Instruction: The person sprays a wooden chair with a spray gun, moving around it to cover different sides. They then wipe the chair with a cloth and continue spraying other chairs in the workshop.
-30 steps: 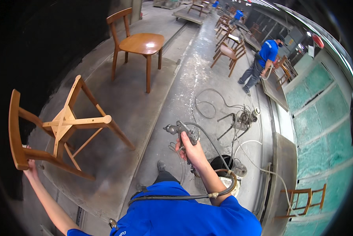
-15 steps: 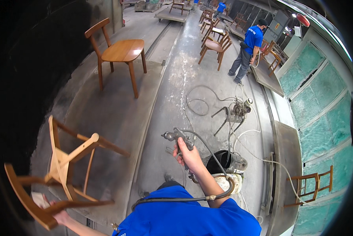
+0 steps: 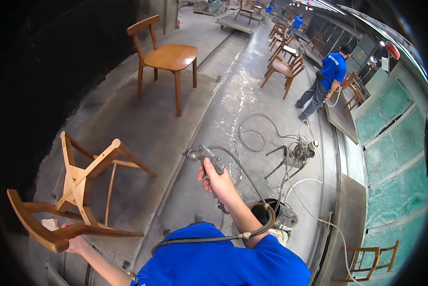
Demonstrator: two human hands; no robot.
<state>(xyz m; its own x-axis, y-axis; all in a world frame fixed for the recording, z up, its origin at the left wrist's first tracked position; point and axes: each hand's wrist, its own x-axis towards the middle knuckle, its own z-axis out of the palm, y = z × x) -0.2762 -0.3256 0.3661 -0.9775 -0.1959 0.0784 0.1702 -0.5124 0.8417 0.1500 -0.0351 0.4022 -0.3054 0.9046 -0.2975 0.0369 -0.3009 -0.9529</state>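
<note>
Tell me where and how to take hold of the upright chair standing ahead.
Probably the middle of the top rail of the upright chair, coming from above. The rail is a slim bar and the chair's highest part, with open space beneath it between the two back posts, so it could be wrapped front and back.

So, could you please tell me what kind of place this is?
It looks like a furniture finishing workshop: the right hand holds what seems a spray gun, many wooden chairs are in view, and green panels line one wall.
</note>
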